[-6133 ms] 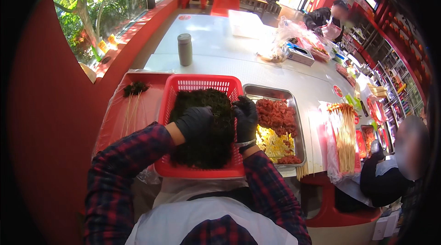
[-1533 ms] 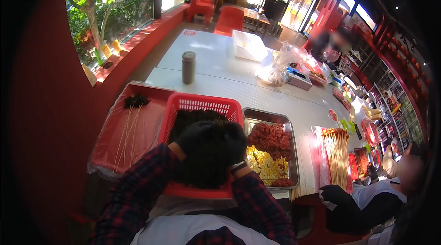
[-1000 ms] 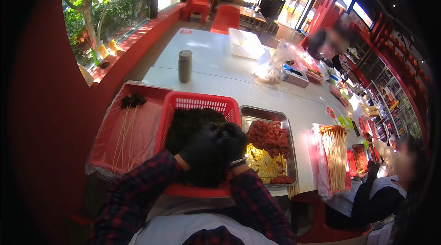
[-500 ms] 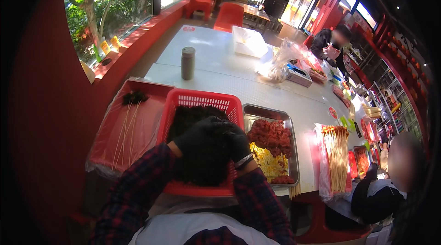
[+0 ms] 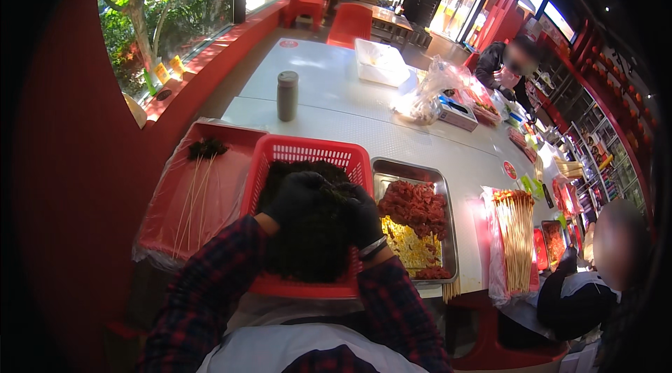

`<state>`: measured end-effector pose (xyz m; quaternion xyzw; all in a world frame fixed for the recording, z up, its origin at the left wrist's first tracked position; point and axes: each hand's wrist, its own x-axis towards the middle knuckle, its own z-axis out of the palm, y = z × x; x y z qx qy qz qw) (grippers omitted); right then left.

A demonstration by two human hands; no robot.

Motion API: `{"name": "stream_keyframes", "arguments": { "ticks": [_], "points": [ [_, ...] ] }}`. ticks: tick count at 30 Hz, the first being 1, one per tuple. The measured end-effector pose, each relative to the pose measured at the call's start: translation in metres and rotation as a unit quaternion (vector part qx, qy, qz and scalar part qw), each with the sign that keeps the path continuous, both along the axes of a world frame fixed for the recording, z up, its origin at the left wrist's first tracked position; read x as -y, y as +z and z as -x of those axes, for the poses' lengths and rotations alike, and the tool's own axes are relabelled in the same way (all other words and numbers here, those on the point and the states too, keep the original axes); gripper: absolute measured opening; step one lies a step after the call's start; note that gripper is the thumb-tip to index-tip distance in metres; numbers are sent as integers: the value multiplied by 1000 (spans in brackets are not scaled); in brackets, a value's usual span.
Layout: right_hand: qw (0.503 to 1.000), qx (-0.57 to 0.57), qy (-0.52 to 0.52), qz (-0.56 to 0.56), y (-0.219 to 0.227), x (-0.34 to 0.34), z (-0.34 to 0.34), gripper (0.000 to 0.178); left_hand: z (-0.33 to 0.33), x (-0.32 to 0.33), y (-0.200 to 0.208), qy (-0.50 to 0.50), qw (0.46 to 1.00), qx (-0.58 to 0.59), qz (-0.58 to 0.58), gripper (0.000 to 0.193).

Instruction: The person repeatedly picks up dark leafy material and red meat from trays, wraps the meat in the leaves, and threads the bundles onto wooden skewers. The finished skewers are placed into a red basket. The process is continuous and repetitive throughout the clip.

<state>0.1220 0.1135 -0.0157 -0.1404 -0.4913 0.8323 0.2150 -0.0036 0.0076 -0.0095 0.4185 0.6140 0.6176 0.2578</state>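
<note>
Black-gloved, the left hand (image 5: 299,194) and the right hand (image 5: 362,217) are close together above dark, stringy greens (image 5: 308,254) in the red basket (image 5: 301,287) at the centre of the frame; I cannot tell whether either is clamped on any greens. Dark-tufted thin skewers (image 5: 189,198) lie in a plastic-covered red tray (image 5: 222,215) at left; right of centre, a metal tray (image 5: 450,222) holds red pieces (image 5: 416,208) and yellow pieces (image 5: 413,247).

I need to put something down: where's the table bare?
Bare tabletop lies behind the red basket, between the grey tumbler and plastic bag. A narrow bare strip separates the steel tray from the skewer bundle. It's crowded in the basket, full of dark strands, and along the table's right side.
</note>
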Motion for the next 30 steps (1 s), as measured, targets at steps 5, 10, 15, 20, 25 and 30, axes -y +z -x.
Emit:
{"name": "stream_keyframes", "arguments": {
  "ticks": [5,10,15,20,25,30],
  "points": [
    [962,29,-117,-244,-11,0,5,20,4,-3,-10,12,1000,-21,11,13],
    [936,20,-152,-318,-18,0,5,19,3,-8,-22,5,1000,-7,22,15],
    [906,6,-179,-384,0,12,4,17,-1,-8,-19,42,999,-8,8,16],
    [855,44,-180,-484,8,12,1,17,1,-8,-25,30,999,14,13,15],
    [877,11,-241,-416,-5,13,7,16,1,-7,-18,-1,999,36,13,12],
    [856,63,-196,-475,5,10,0,18,2,-4,-12,13,999,50,-8,13]
  ]
}}
